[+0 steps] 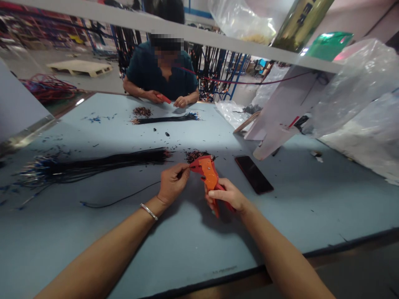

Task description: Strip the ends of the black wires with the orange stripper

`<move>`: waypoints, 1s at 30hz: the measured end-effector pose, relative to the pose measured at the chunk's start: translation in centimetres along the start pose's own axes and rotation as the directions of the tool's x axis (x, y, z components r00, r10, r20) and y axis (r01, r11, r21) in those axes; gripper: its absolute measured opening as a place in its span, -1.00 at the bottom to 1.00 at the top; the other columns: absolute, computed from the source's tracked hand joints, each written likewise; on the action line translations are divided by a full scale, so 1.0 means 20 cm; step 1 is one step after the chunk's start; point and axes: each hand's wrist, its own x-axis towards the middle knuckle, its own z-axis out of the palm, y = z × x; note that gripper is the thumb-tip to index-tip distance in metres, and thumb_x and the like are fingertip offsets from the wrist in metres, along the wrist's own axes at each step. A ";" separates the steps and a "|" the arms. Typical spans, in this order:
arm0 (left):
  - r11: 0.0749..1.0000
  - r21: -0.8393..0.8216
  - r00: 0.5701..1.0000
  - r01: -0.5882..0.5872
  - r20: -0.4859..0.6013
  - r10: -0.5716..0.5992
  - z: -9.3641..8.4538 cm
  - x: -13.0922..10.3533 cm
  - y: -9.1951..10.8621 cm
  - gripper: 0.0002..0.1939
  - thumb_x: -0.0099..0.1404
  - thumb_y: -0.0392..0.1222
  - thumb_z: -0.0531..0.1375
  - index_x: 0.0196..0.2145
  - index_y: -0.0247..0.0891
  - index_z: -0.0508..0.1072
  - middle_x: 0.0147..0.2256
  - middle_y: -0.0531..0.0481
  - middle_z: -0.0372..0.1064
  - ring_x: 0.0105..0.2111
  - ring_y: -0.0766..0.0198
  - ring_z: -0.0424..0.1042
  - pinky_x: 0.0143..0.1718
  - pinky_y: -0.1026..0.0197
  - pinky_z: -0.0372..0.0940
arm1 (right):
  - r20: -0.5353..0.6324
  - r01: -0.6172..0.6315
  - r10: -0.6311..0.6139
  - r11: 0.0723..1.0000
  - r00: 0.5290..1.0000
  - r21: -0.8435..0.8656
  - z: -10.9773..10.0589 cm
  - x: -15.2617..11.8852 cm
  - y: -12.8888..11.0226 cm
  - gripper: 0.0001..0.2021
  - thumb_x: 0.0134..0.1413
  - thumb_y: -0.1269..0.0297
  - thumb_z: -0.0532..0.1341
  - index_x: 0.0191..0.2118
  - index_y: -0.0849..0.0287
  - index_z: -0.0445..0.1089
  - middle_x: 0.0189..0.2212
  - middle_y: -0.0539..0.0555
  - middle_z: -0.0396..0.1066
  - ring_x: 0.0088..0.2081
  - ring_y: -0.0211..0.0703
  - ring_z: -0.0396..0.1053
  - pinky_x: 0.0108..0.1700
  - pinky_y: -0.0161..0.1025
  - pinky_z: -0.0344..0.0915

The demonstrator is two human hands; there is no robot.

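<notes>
Orange-and-red hand tool [209, 172] sits in your right hand [229, 194], held above the middle of the counter [187, 253], its head angled away from you and to the left. Your right grip is wrapped around the handles, thumb along the near side. Your left hand [172, 182] is right up at the tool's head, its grip pinching a thin black wire [129, 195] between thumb and forefinger; how far the wire reaches into the head is too small to tell. The wire's other end trails left across the counter to a blue tip. A silver bracelet [149, 211] circles your left wrist.

Just beyond the tool you have a pile of dark scraps [191, 155]. To its left lies a long bundle of black wires [118, 162], blue and pale ends fanned out on the far left. A dark phone [254, 174] rests flat to the right of your tool.

Across from you, a co-worker in a dark teal top [140, 68] holds a red tool [163, 98], with a smaller wire bundle [165, 119] and a brownish scrap pile [142, 111] in front of them.
</notes>
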 end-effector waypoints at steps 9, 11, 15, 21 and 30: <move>0.999 -0.002 0.999 0.039 0.029 -0.038 -0.01 0.00 -0.02 -0.84 0.25 -0.28 0.16 -0.42 -0.30 0.54 -0.55 0.06 0.43 -0.57 0.39 0.32 -0.51 0.37 0.19 | -0.030 -0.006 0.006 1.000 1.000 0.018 0.04 0.01 0.02 -0.74 -0.01 0.17 0.33 -0.42 0.23 0.29 -0.61 -0.06 0.31 -0.63 -0.26 0.33 -0.64 -0.34 0.30; 0.999 0.000 0.998 0.052 0.046 -0.052 -0.01 0.00 -0.04 -0.83 0.24 -0.26 0.15 -0.42 -0.30 0.54 -0.56 0.07 0.43 -0.57 0.39 0.32 -0.51 0.37 0.19 | -0.047 -0.019 0.021 0.999 0.999 0.026 0.04 0.01 0.02 -0.74 -0.02 0.16 0.33 -0.44 0.22 0.28 -0.62 -0.06 0.30 -0.64 -0.27 0.32 -0.65 -0.34 0.29; 0.993 -0.013 0.989 0.119 0.091 -0.118 -0.01 0.01 -0.06 -0.82 0.23 -0.23 0.14 -0.39 -0.30 0.55 -0.54 0.07 0.44 -0.54 0.37 0.33 -0.48 0.37 0.20 | -0.094 -0.050 0.053 0.998 0.994 0.035 0.06 0.02 0.01 -0.72 -0.06 0.16 0.33 -0.48 0.22 0.27 -0.63 -0.07 0.29 -0.66 -0.28 0.30 -0.67 -0.36 0.26; 0.972 -0.028 0.964 0.233 0.141 -0.227 0.00 0.03 -0.08 -0.79 0.20 -0.17 0.14 -0.42 -0.30 0.55 -0.57 0.09 0.39 -0.54 0.37 0.29 -0.49 0.37 0.17 | -0.227 -0.039 0.069 0.991 0.972 0.131 0.11 0.06 0.04 -0.71 -0.15 0.17 0.35 -0.51 0.19 0.23 -0.72 -0.16 0.19 -0.74 -0.39 0.14 -0.69 -0.42 0.11; 0.966 0.004 0.960 0.259 0.107 -0.257 0.00 0.03 -0.07 -0.80 0.19 -0.15 0.15 -0.43 -0.29 0.53 -0.53 0.06 0.45 -0.51 0.35 0.34 -0.44 0.35 0.21 | -0.227 -0.002 0.066 0.962 0.972 0.272 0.06 0.06 0.05 -0.76 -0.16 0.25 0.35 -0.44 0.20 0.27 -0.66 -0.11 0.25 -0.68 -0.34 0.20 -0.63 -0.38 0.15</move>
